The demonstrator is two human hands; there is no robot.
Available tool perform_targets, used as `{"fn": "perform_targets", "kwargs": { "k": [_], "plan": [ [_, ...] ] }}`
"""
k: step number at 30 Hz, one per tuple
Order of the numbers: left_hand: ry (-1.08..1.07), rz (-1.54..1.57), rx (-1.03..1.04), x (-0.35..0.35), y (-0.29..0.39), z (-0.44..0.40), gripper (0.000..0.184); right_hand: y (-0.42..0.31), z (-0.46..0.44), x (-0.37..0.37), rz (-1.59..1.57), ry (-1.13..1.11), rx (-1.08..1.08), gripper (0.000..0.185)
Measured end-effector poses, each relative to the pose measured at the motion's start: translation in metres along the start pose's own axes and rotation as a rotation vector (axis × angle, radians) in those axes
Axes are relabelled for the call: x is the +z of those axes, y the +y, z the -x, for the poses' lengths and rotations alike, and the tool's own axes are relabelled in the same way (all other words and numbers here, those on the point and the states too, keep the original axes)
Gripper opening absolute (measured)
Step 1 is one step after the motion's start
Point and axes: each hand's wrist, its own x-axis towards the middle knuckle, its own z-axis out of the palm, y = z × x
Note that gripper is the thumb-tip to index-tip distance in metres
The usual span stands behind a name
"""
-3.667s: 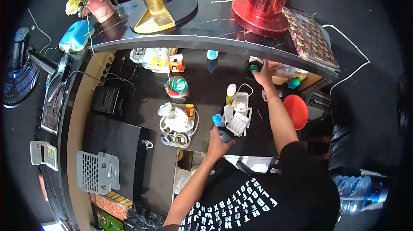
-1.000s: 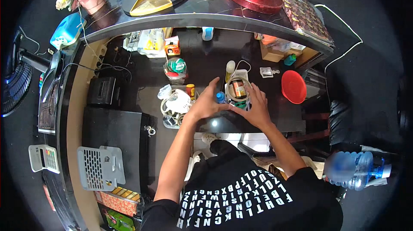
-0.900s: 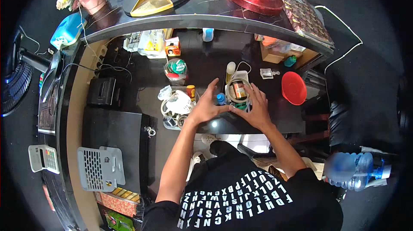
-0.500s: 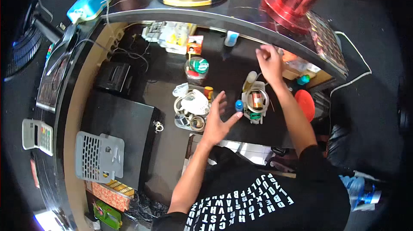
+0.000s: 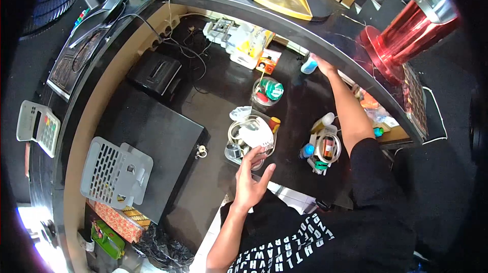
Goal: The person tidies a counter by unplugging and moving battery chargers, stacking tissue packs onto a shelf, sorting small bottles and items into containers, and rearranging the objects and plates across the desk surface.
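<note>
My right hand (image 5: 325, 65) reaches to the back of the desk and closes around a small white and blue bottle (image 5: 308, 66); part of its fingers is hidden. My left hand (image 5: 250, 181) hovers with fingers apart and nothing in it. Its fingertips overlap the near edge of a clear tray (image 5: 235, 157) with a white cable and charger (image 5: 255, 133) and an orange-capped container (image 5: 274, 123). Right of it, a second holder contains a coiled white cable (image 5: 335, 148), a blue-capped bottle (image 5: 306, 151) and a dark jar (image 5: 328, 146).
A round tub with a green packet (image 5: 273, 90) stands near an orange box (image 5: 268, 61). The raised counter (image 5: 213, 1) curves around the desk, carrying a red machine (image 5: 401, 36) and a gold-based stand (image 5: 290, 1). Left are a grey laptop stand (image 5: 109, 171), keys (image 5: 202, 152) and a black printer (image 5: 155, 74).
My right hand has moved from above the right-hand holder to the white and blue bottle. My left hand has drawn back towards my body. The view has shifted.
</note>
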Motion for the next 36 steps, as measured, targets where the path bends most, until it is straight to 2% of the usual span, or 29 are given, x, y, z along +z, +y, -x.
{"fn": "perform_targets", "kwargs": {
  "k": [1, 4, 7, 10, 14, 15, 18, 19, 20, 21, 22, 24, 25, 26, 28, 30, 32, 33, 34, 36],
  "plan": [
    [0.010, 0.002, 0.004, 0.001, -0.001, -0.001, 0.056, 0.037, -0.013, 0.035, 0.131, 0.183, -0.139, 0.053],
    [0.023, 0.005, -0.014, 0.000, -0.003, -0.003, 0.055, 0.052, -0.023, 0.034, 0.235, 0.054, -0.075, 0.051],
    [0.041, 0.010, -0.008, 0.001, -0.008, -0.006, 0.054, 0.082, -0.030, 0.055, 0.301, 0.094, -0.131, 0.051],
    [0.041, 0.008, -0.013, 0.001, -0.008, -0.012, 0.053, 0.102, -0.026, 0.073, 0.252, 0.201, -0.155, 0.044],
    [0.030, -0.029, 0.023, 0.000, -0.011, -0.018, 0.052, 0.132, -0.033, 0.092, -0.108, 0.111, -0.161, 0.034],
    [0.030, -0.035, 0.035, -0.001, -0.008, -0.020, 0.051, 0.132, -0.030, 0.090, -0.172, 0.070, -0.128, 0.032],
    [0.045, -0.049, 0.073, -0.001, 0.002, -0.029, 0.046, 0.033, 0.016, 0.001, -0.385, -0.255, 0.198, 0.026],
    [0.041, -0.064, 0.099, 0.000, 0.003, -0.033, 0.044, 0.015, 0.026, -0.018, -0.416, -0.324, 0.222, 0.024],
    [0.038, -0.078, 0.126, 0.001, 0.005, -0.040, 0.042, -0.001, 0.036, -0.037, -0.433, -0.384, 0.222, 0.022],
    [0.020, -0.105, 0.157, 0.003, 0.016, -0.051, 0.036, -0.007, 0.044, -0.052, -0.411, -0.430, 0.105, 0.019],
    [-0.017, -0.097, 0.195, 0.007, 0.024, -0.064, 0.035, -0.002, 0.050, -0.058, -0.380, -0.459, 0.089, 0.024],
    [-0.097, -0.082, 0.274, 0.021, 0.037, -0.096, 0.032, 0.007, 0.063, -0.063, -0.417, -0.405, -0.051, 0.019],
    [-0.143, -0.131, 0.272, 0.030, 0.040, -0.116, 0.030, 0.013, 0.069, -0.065, -0.453, -0.384, -0.118, 0.017],
    [-0.189, -0.180, 0.272, 0.039, 0.042, -0.138, 0.028, -0.009, 0.075, -0.091, -0.391, -0.479, -0.054, 0.016],
    [-0.108, -0.404, 0.436, 0.062, 0.032, -0.184, 0.022, -0.003, 0.084, -0.098, -0.363, -0.487, -0.109, 0.017],
    [-0.122, -0.675, 0.342, 0.083, 0.022, -0.218, 0.025, 0.010, 0.090, -0.096, -0.485, -0.532, -0.073, 0.018],
    [-0.197, -1.050, 0.330, 0.108, -0.006, -0.251, 0.032, 0.001, 0.094, -0.109, -0.366, -0.494, -0.166, 0.019],
    [-0.304, -1.085, 0.208, 0.116, -0.011, -0.260, 0.036, -0.002, 0.095, -0.112, -0.491, -0.509, -0.165, 0.022],
    [-0.347, -1.091, 0.149, 0.123, -0.016, -0.266, 0.033, 0.000, 0.097, -0.110, -0.464, -0.440, -0.204, 0.021],
    [-0.442, -1.217, 0.110, 0.135, -0.021, -0.274, 0.031, -0.001, 0.100, -0.112, -0.505, -0.466, -0.088, 0.021]
  ]
}}
